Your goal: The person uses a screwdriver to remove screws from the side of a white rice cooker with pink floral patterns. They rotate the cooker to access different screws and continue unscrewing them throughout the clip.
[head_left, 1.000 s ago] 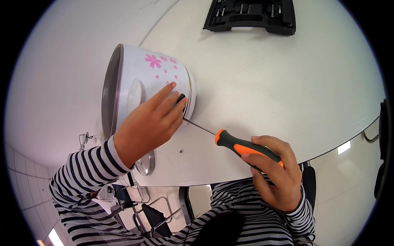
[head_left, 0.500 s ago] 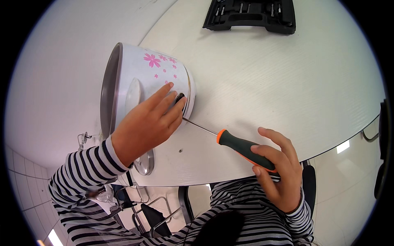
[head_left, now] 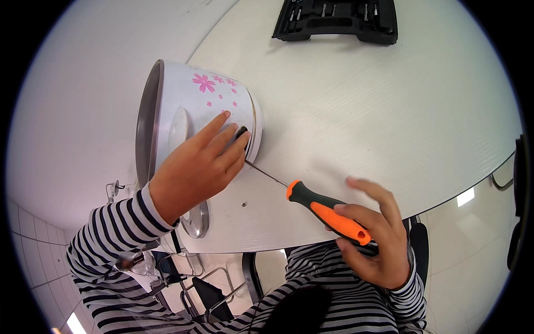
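The pot (head_left: 194, 106) lies tipped sideways under the left grip (head_left: 192, 172), spread against its wall; the right grip (head_left: 385, 245), loosely curled with one finger lifted, holds the screwdriver (head_left: 305, 196), whose tip is hidden at the base. Screwdriver work seems in hand, and another turn calls for firmer fingers and a steady shaft. The tabletop (head_left: 345, 122) edge passes beneath the right grip, with open room ahead of it toward the case (head_left: 335, 36).

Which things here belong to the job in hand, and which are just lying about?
Job in hand:
White pot with pink flowers, under the left hand
Metal screwdriver with orange and dark-green handle, at the right hand

Lying about:
Black plastic case holding metal bits, possibly related
Silvery rounded object, partly hidden
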Demonstrator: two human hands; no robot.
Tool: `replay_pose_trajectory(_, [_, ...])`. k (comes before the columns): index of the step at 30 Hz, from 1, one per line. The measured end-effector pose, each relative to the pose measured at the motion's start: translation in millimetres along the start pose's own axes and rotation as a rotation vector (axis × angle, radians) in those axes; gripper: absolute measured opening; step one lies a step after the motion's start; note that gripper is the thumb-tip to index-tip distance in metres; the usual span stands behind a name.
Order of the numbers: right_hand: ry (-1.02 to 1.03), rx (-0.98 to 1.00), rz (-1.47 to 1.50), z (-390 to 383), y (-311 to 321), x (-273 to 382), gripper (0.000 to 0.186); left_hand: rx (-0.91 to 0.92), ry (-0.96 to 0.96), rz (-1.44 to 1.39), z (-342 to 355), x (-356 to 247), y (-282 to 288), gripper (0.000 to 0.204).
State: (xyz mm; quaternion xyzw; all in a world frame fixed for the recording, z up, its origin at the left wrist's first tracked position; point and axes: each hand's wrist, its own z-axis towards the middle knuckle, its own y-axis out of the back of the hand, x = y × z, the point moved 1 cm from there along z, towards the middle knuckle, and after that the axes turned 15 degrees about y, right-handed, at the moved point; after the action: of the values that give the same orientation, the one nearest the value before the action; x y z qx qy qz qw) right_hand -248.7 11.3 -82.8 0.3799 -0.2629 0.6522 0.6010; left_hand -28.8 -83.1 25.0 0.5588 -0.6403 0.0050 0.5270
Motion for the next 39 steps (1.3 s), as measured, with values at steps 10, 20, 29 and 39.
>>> replay_pose_trajectory(10, [-0.140, 0.062, -0.009, -5, -7, -3, 0.037, 0.011, 0.009, -0.010, -4, 1, 0, 0.018])
replay_pose_trajectory(20, [-0.181, -0.052, 0.218, -8, -10, -2, 0.022, -0.012, 0.019, -0.026, -3, 1, -2, 0.017])
replay_pose_trajectory(29, [-0.154, -0.016, 0.284, 1, -12, 3, 0.035, -0.077, 0.109, -0.114, -7, 18, 21, 0.032])
replay_pose_trajectory(39, [0.039, 0.093, 0.070, 8, -11, -11, 0.034, 0.134, 0.931, -2.201, -71, 62, -29, 0.081])
